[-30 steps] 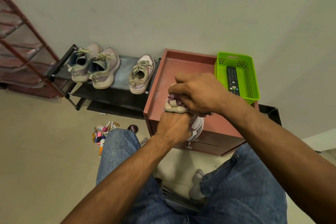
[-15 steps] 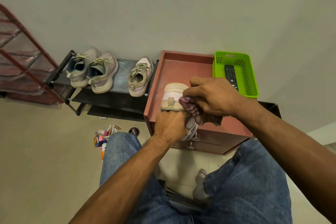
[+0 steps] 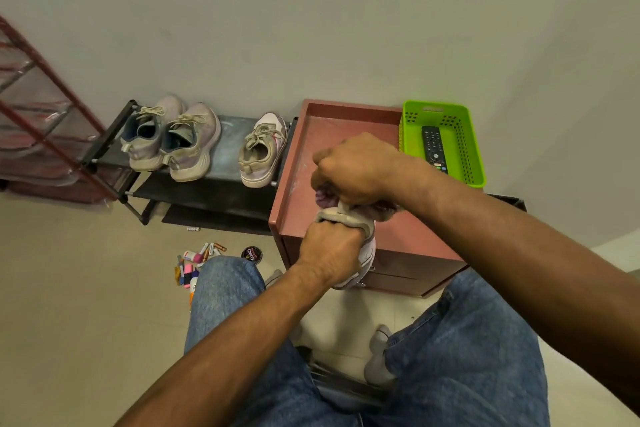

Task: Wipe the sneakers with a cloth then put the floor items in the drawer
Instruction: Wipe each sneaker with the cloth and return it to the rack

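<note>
My left hand point(image 3: 330, 250) grips a pale sneaker point(image 3: 367, 255) from below, holding it in front of the reddish drawer cabinet point(image 3: 408, 253). My right hand point(image 3: 353, 168) clutches a purple cloth point(image 3: 323, 197) and presses it onto the sneaker's heel end. Three more sneakers stand on the black shoe rack point(image 3: 225, 142): a pair point(image 3: 169, 139) at the left and a single one point(image 3: 263, 149) beside the cabinet. Small floor items point(image 3: 195, 262), among them batteries and tubes, lie by my left knee, with a round polish tin point(image 3: 251, 254) next to them.
A green basket point(image 3: 460, 146) holding a black remote point(image 3: 433, 146) sits on the cabinet's back right corner. A red metal rack point(image 3: 41, 121) stands at the far left. My jeans-clad knees fill the foreground, with a grey-socked foot point(image 3: 379, 357) between them.
My right hand with the cloth has slid from the sneaker's right side up over its heel end, hiding most of it. My left hand keeps its grip.
</note>
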